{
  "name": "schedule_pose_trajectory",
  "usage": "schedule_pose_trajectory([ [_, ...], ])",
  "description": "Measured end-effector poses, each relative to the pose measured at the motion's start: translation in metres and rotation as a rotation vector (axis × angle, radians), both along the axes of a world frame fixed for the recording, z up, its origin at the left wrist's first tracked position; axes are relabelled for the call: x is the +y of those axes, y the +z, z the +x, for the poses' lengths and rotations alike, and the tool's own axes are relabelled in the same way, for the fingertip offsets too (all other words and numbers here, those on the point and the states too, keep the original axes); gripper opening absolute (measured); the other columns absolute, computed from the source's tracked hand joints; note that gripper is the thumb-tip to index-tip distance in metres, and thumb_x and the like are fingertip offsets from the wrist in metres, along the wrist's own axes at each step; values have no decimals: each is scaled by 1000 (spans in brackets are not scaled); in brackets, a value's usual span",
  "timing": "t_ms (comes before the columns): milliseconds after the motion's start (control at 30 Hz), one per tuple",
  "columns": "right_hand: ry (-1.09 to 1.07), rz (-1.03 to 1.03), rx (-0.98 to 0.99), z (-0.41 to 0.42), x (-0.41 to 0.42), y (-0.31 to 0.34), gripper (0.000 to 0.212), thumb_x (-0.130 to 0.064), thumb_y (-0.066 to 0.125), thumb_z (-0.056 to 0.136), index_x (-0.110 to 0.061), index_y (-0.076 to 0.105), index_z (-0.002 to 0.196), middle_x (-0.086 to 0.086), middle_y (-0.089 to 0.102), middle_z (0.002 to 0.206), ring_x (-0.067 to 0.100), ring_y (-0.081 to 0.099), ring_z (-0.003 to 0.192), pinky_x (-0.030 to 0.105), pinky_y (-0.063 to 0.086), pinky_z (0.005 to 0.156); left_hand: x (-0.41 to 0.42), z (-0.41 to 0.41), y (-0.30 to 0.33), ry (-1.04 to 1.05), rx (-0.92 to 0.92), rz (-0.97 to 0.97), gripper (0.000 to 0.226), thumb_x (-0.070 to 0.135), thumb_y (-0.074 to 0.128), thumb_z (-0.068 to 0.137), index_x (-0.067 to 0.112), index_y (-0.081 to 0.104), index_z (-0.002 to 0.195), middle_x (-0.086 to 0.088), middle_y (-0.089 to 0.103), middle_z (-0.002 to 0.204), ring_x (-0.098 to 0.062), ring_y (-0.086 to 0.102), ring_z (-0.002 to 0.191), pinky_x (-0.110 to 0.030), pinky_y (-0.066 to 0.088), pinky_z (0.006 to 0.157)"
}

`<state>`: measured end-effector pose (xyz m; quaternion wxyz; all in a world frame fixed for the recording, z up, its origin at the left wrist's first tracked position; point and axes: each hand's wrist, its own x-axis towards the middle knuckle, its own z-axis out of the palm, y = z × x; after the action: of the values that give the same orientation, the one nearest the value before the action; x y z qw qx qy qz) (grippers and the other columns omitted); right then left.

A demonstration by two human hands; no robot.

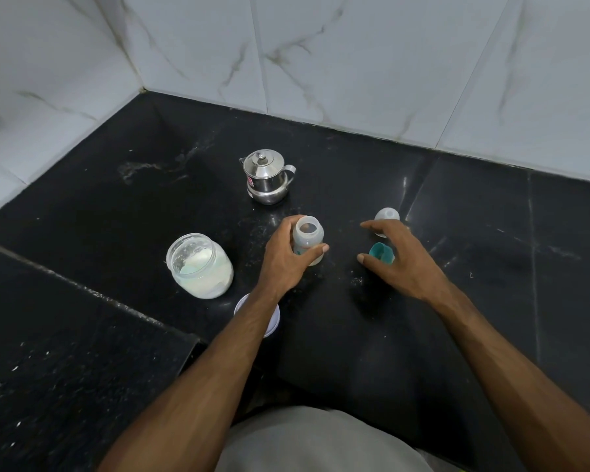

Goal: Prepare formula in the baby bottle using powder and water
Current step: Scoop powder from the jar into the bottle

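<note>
A clear baby bottle (308, 237) stands upright and uncapped on the black counter, and my left hand (283, 258) is wrapped around its lower body. My right hand (397, 258) hovers to the right with fingers spread, holding nothing, just above a teal collar ring (381, 252). Behind that hand sits a clear dome cap (387, 215). An open glass jar of white powder (200, 265) stands to the left of the bottle. A lidded steel water pot (267, 177) stands behind the bottle.
A white jar lid (274, 321) lies under my left forearm. The black stone counter (474, 233) meets white marble wall tiles at the back and left. A lower black ledge (65, 352) runs along the left front.
</note>
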<state>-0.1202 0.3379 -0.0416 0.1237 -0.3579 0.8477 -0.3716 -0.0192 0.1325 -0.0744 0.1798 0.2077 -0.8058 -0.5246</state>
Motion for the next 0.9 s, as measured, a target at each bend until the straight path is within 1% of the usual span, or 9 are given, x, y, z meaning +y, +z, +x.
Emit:
schedule_pose_trajectory([
  [133, 34, -12, 54, 2, -3, -1, 53, -31, 72, 85, -25, 49, 132, -4, 49, 135, 6, 45, 121, 26, 38, 103, 3, -3, 3, -24, -5, 6, 56, 31, 82, 73, 24, 54, 121, 12, 61, 115, -4, 59, 107, -34, 51, 95],
  [233, 58, -15, 81, 6, -8, -2, 51, -31, 72, 85, -24, 51, 131, -7, 49, 133, -1, 42, 119, 9, 31, 97, 2, -1, 3, -36, -5, 22, 61, 31, 83, 71, 24, 53, 125, 11, 61, 119, -6, 59, 111, -36, 50, 98],
  [300, 65, -28, 95, 7, -11, -3, 50, -31, 72, 85, -24, 51, 130, -7, 50, 132, -3, 42, 118, 3, 28, 92, 2, 2, 2, -45, -13, 51, 69, 29, 83, 72, 24, 49, 132, 10, 59, 127, -5, 56, 117, -32, 47, 102],
  [400, 55, -48, 122, 11, -16, -1, 47, -30, 72, 85, -23, 54, 128, -8, 51, 128, -3, 43, 115, 0, 29, 90, 4, 10, 3, -18, -49, 67, 82, 25, 81, 76, 22, 36, 144, 9, 49, 141, -1, 46, 127, -17, 37, 103],
  [467, 37, -82, 147, 14, -21, 1, 42, -29, 72, 85, -22, 56, 124, -8, 54, 123, -3, 46, 110, 1, 32, 89, 4, 17, 4, 6, -48, 59, 82, 25, 80, 78, 22, 34, 145, 7, 49, 143, -3, 45, 129, -20, 36, 104],
  [633, 41, -224, 198, 25, -37, 7, 27, -22, 73, 84, -16, 62, 108, -2, 61, 100, 7, 56, 93, 15, 45, 83, 6, 53, 5, 89, -23, 107, 67, 25, 79, 79, 26, 45, 137, 6, 56, 134, -1, 51, 122, -21, 43, 101],
  [733, 100, -225, 166, 37, -53, 12, 23, -22, 72, 84, -18, 60, 104, -3, 60, 94, 11, 58, 86, 25, 51, 77, 1, 77, 2, 149, -14, 132, 55, 22, 78, 81, 24, 52, 129, 8, 62, 124, 1, 57, 114, -22, 47, 96],
  [800, 130, -202, 140, 43, -62, 15, 22, -25, 71, 85, -22, 58, 103, -5, 59, 92, 10, 58, 83, 24, 51, 74, 0, 88, 4, 181, -2, 150, 48, 19, 77, 81, 22, 56, 124, 8, 65, 116, -2, 61, 107, -21, 50, 91],
  [900, 198, -186, 106, 58, -83, 16, 21, -27, 71, 85, -25, 59, 103, -9, 57, 87, 8, 57, 81, 17, 47, 70, -7, 109, 5, 266, 45, 179, 40, 12, 76, 82, 15, 61, 118, 3, 69, 103, -8, 67, 93, -24, 53, 86],
])
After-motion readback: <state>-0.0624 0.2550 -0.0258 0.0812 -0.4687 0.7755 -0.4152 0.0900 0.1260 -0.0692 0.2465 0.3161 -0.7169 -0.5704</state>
